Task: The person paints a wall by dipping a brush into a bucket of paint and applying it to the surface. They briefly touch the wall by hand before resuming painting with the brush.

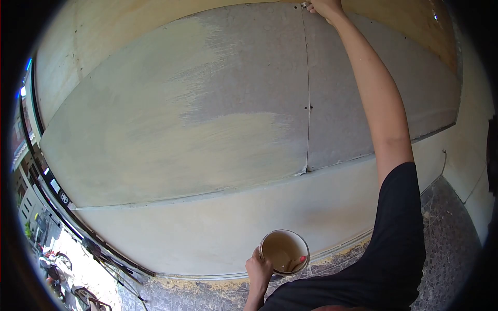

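Note:
My left hand (259, 270) is closed on the rim of a round bucket (263, 243), low in front of the wall. Inside the bucket is beige paint (280, 253), with a light, stick-like item (294, 265) that has a red end. My right hand (324, 7) reaches high to the top of the grey panel (259, 62), beside its vertical seam. Its fingers are pinched at a small whitish bit (305, 5) that I cannot make out, and the frame's top edge cuts off part of the hand. Pale greenish-beige paint (129, 119) covers the panel's left side and lower middle.
Below the panel runs a cream wall (181, 238) down to a patterned tile floor (218, 298) with yellowish crumbs along its edge. A dark pole-like object (114, 269) leans at the lower left. Beyond the dark frame, motorbikes (62, 282) stand outside in sunlight.

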Action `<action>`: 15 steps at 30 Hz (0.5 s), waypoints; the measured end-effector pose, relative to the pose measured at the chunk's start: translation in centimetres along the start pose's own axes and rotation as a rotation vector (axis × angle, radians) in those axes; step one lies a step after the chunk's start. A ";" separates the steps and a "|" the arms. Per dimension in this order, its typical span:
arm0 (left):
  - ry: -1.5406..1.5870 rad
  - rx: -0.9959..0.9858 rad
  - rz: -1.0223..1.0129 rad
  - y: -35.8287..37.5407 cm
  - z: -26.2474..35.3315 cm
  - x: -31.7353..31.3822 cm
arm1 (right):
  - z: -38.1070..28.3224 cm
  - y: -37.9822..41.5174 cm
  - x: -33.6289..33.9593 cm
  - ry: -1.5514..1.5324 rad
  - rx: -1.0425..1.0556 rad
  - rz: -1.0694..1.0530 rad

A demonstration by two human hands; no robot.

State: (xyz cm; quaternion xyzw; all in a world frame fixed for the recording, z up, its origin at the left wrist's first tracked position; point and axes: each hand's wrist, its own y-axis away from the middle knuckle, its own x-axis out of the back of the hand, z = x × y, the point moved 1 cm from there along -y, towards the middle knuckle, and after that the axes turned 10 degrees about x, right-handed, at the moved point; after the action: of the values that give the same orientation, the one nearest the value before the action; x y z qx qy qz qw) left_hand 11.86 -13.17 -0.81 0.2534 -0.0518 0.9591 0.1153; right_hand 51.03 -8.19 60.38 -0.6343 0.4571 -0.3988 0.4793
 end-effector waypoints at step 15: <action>-0.051 -0.025 -0.065 0.3 0.9 -0.3 | 4.1 4.1 1.5 0.854 0.223 0.031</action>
State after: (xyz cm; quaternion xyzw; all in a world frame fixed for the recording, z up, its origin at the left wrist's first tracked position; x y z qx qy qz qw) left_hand 12.44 -13.68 -0.14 0.2779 -0.0583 0.9473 0.1484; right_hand 54.48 -9.19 55.58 -0.3498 0.5777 -0.6650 0.3188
